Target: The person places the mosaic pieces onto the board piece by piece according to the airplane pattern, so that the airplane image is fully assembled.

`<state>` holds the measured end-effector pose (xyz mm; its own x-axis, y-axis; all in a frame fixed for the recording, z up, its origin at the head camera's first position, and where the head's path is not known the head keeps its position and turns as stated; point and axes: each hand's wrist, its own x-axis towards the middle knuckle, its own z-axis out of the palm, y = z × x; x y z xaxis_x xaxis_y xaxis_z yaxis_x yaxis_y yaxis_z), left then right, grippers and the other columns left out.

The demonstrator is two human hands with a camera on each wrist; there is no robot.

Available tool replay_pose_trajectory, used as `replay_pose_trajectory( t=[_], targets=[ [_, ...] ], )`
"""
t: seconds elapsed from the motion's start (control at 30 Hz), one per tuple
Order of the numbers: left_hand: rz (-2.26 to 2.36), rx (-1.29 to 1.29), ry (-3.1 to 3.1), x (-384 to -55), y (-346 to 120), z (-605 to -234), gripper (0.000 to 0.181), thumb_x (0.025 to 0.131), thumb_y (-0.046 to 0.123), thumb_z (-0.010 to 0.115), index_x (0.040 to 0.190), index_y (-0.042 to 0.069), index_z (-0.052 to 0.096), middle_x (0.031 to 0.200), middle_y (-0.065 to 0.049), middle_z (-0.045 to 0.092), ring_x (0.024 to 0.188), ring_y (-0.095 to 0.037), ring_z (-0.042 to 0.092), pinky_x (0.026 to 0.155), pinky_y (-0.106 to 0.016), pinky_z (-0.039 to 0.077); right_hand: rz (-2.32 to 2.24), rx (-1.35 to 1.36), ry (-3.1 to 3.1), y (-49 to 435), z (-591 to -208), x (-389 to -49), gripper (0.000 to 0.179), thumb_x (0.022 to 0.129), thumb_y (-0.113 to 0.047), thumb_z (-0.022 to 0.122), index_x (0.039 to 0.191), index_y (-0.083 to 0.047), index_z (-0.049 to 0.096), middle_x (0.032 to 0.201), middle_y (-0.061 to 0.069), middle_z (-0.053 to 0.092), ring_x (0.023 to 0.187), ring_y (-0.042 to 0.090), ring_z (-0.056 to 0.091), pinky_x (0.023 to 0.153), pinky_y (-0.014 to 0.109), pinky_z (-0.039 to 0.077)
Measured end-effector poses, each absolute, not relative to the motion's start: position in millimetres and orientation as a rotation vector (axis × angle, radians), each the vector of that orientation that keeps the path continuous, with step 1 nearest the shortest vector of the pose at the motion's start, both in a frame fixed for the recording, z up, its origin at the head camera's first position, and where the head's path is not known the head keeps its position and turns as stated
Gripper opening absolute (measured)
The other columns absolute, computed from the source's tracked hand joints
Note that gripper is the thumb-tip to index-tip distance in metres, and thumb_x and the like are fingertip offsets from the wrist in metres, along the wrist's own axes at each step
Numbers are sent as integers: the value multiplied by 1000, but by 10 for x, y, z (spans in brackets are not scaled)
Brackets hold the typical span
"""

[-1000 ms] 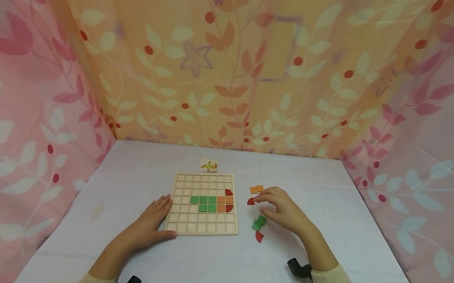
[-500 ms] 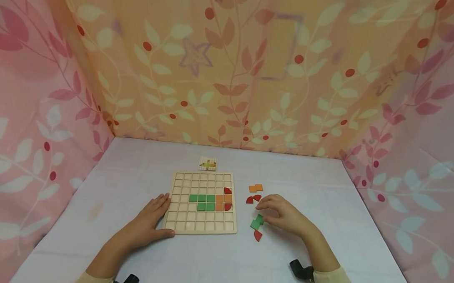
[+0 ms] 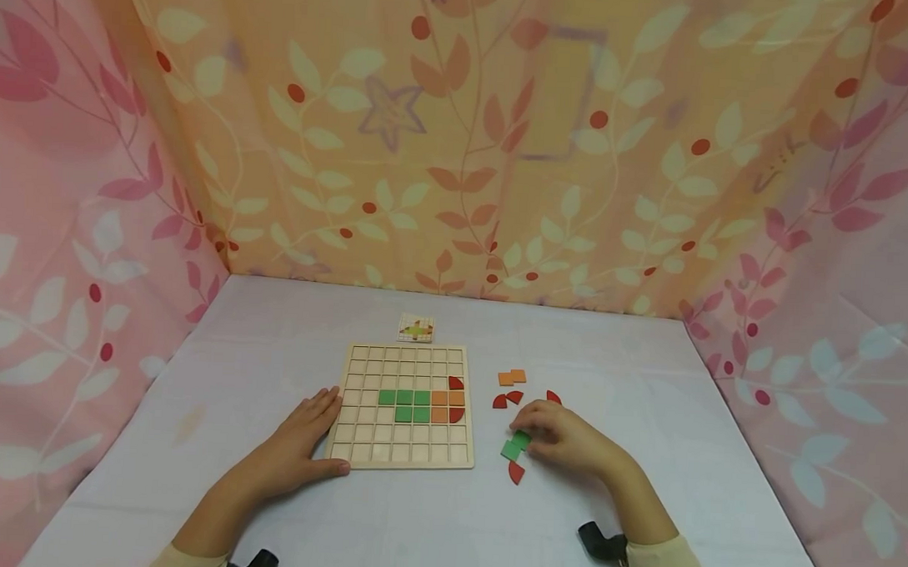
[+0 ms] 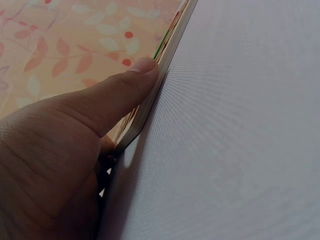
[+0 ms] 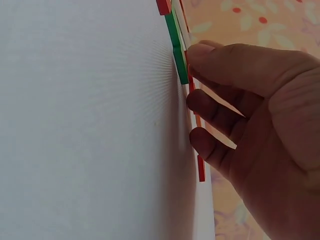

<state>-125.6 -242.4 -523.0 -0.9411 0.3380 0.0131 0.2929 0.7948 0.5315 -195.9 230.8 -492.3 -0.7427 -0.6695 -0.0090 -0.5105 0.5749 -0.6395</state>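
The wooden grid board (image 3: 398,465) bears a figure of green, orange and red pieces, several of them green squares. Along its left edge lies my left hand (image 3: 298,437), fingers straight, thumb at the near left corner; the left wrist view shows the thumb (image 4: 125,90) on the rim. My right hand (image 3: 569,438) hovers low right of the board, fingers loosely bent, thumb and forefinger tips right at a green tile (image 3: 521,440). A second green tile (image 3: 511,451) touches it. In the right wrist view the thumb overlaps the green tiles (image 5: 179,62), hiding most of the forefinger.
Beyond the right hand lie two orange tiles (image 3: 512,377) and two red quarter-round pieces (image 3: 500,401). One red piece (image 3: 554,397) shows past its knuckles, another red piece (image 3: 517,473) nearer me. A small pattern card (image 3: 416,328) lies behind the board. Patterned cloth (image 3: 465,192) walls the table.
My right hand has come back toward me, from by the red pieces to the green tiles, with its fingertips closer together. A red piece behind it now shows. The left hand stays put.
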Motion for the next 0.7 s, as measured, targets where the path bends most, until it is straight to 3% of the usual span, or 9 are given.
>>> replay_pose_trajectory(
  t=[0.7],
  targets=[
    [820, 525, 2919, -1266, -2439, -5274, 113, 81, 68, 74, 161, 3, 28, 170, -12, 21, 158, -36, 15, 125, -58, 17, -796, -1012, 2619, 2298, -5020, -1986, 34, 90, -2, 74, 117, -23, 77, 118, -13, 63, 114, 11, 56, 101, 34, 54]
  ],
)
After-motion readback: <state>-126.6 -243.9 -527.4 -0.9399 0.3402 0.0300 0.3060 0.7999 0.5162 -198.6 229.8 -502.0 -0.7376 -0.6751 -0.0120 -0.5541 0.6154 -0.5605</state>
